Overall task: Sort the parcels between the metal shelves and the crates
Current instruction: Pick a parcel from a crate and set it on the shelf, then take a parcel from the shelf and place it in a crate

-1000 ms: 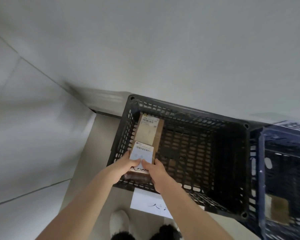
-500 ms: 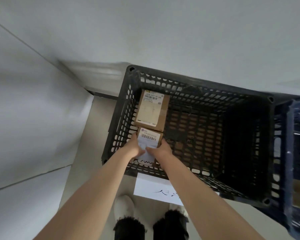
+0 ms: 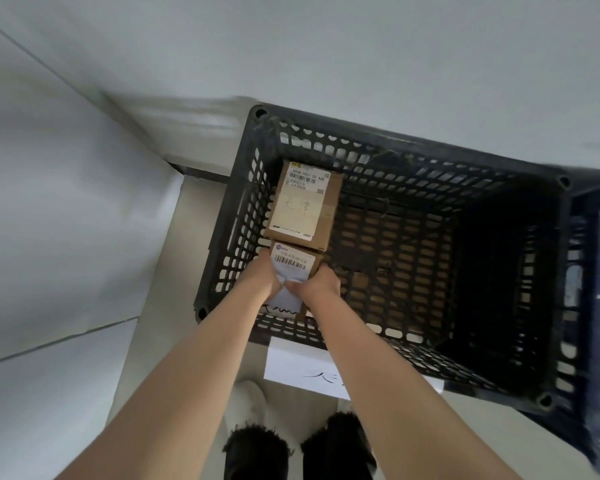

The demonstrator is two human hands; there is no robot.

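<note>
One parcel [image 3: 293, 266] sits gripped between left hand [image 3: 264, 276] and right hand [image 3: 321, 285]

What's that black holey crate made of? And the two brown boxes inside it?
The black slotted crate looks like moulded plastic with a matte finish: its slots are even. The larger brown box and the smaller brown box look like dull cardboard, with folded edges and white paper barcode labels.
</note>
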